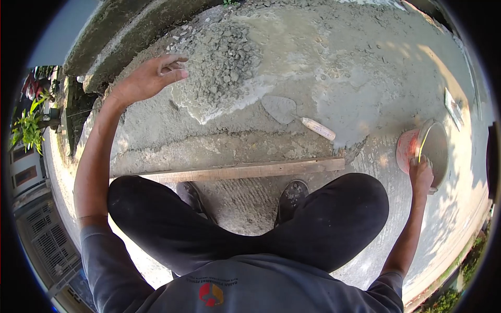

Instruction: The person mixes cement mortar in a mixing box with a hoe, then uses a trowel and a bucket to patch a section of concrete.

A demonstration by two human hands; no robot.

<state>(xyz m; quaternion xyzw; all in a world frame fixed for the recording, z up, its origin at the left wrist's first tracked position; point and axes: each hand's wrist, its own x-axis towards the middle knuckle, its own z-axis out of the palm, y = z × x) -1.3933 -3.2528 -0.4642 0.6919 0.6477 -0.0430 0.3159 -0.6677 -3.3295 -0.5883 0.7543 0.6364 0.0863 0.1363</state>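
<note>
My left hand [156, 77] hangs in the air beside a heap of grey gravel [227, 62], its fingers loosely bent and apart, with nothing in them. At the right, my right hand [421, 176] is closed on a reddish bucket [407, 151] at its near side, by a thin yellow handle [424, 140]. The bucket's mouth faces right, and its inside looks grey and coated. A pointing trowel [279, 108] with a pale handle [318, 128] lies on the wet cement between my hands.
A long wooden board [250, 170] lies across the ground before my shoes [293, 195]. Wet grey cement [360, 68] spreads beyond it. A flat rectangular tool [453, 108] lies past the bucket. Concrete ledges [117, 44] stand at upper left, near a green plant [30, 128].
</note>
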